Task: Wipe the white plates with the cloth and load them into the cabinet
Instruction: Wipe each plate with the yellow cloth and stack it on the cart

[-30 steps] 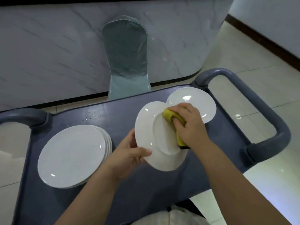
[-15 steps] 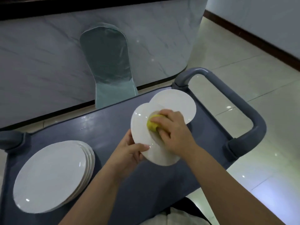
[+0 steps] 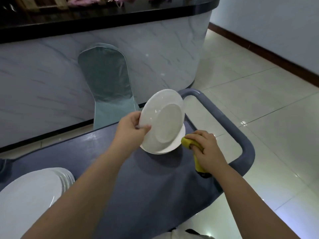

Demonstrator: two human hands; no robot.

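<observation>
Plate up in the air now, tilted on edge over the far right of the cart, underside turned to the camera, and the left hand has it by the left rim: thumb across the back, fingers wrapped round the edge, clamped on it. Right hand is down low beside it, fingers curled tight round the yellow cloth, which sits at the cart top, clear of the held plate. Directly underneath lies a second plate, flat on the cart, and the held one's lower edge is either just above it or touching it; can't split that from here. Bigger stack waits at the near left corner. No cabinet in shot. Glazed china by the look of it: stiff, no give at all, smooth and probably slick where damp, and likely to chip or shatter if it knocks the one below or the grey handle. One plate looks light enough for a one-handed rim pinch, but that grip lets it swing, so the safer hold is thumb on the rim with fingers spread under the foot ring, or both hands at opposite edges for the carry
</observation>
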